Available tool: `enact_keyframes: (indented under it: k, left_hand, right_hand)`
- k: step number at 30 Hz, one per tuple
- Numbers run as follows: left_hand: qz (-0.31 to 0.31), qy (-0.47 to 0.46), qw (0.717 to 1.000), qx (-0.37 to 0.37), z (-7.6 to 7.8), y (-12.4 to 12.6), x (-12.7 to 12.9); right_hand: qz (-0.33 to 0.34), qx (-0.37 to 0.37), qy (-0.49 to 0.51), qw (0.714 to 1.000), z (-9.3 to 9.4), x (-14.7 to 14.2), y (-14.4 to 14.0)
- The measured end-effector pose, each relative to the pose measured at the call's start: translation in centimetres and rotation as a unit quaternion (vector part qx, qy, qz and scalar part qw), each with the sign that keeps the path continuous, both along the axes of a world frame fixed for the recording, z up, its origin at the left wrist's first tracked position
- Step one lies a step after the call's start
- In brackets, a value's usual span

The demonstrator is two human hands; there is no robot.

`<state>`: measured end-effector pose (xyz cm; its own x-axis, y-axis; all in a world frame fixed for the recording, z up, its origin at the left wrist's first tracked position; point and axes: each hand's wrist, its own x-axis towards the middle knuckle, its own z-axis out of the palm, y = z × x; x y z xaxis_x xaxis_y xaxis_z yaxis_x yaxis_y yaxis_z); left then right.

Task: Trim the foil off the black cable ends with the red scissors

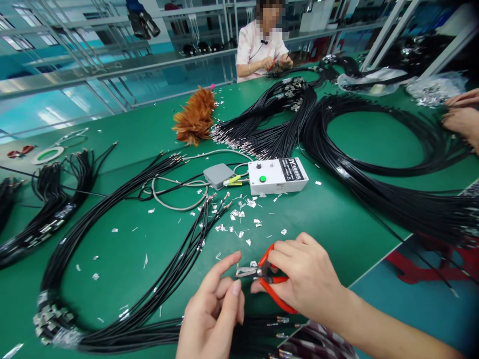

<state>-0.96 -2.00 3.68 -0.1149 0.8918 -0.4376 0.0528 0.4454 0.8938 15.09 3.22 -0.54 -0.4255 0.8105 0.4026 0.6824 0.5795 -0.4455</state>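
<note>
My right hand (305, 274) is wrapped round small red-handled pliers (277, 294), whose jaws (247, 272) point left. At the jaw tips is my left hand (217, 304), with the index finger stretched out and apart from the thumb, which presses against the other curled fingers. Anything pinched there is too small or hidden to make out. Beneath my left hand runs a bundle of black cables (134, 336), its stripped ends coming out to the right. More of these cables (190, 239) loop across the green table, with bare wire ends near its middle.
A white box with a green button (279, 177) sits mid-table, beside a grey pedal-like block (220, 175). Foil scraps (237, 214) lie scattered. Large black cable coils (322, 134) and a brown feather duster (195, 115) lie farther back. A co-worker (258, 50) sits opposite; another person's hands (464, 117) are at right.
</note>
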Motion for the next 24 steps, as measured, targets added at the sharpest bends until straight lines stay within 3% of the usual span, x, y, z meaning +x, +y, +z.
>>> enact_keyframes:
  k: [6, 9, 11, 14, 16, 18, 20, 22, 24]
  left_hand:
    - [-0.006, -0.018, 1.000, -0.022, 0.1, 0.0, -0.3]
    - [-0.006, -0.038, 0.999, -0.026, 0.3, 0.1, -0.3]
    - [-0.003, -0.045, 0.999, -0.018, 0.3, 0.3, -0.3]
    - [-0.003, -0.041, 0.999, 0.008, -0.5, 0.6, -0.5]
    - [-0.021, -0.046, 0.998, 0.029, -1.5, 1.0, -0.9]
    - [-0.073, -0.034, 0.996, 0.041, -2.4, 1.7, -1.7]
    - [-0.123, 0.041, 0.989, 0.064, -2.9, 3.0, -2.8]
    - [-0.061, 0.165, 0.974, 0.146, -3.0, 5.0, -4.4]
    - [0.071, 0.249, 0.943, 0.210, -2.9, 7.6, -6.4]
  right_hand:
    - [0.006, 0.013, 0.006, 1.000, -0.2, -0.2, -0.2]
    - [0.018, -0.067, 0.066, 0.995, -0.3, -0.2, -0.3]
    - [0.007, -0.197, 0.131, 0.972, -0.6, 0.1, 0.0]
    - [-0.035, -0.374, 0.224, 0.899, -1.4, 1.0, 1.1]
    - [-0.058, -0.402, 0.284, 0.869, -2.3, 1.7, 1.9]
    - [-0.077, -0.380, 0.316, 0.866, -3.3, 2.3, 2.6]
    - [-0.093, -0.352, 0.332, 0.870, -4.2, 2.7, 3.0]
    - [-0.106, -0.334, 0.350, 0.869, -4.9, 2.8, 3.2]
    - [-0.116, -0.325, 0.367, 0.864, -5.3, 2.7, 3.2]
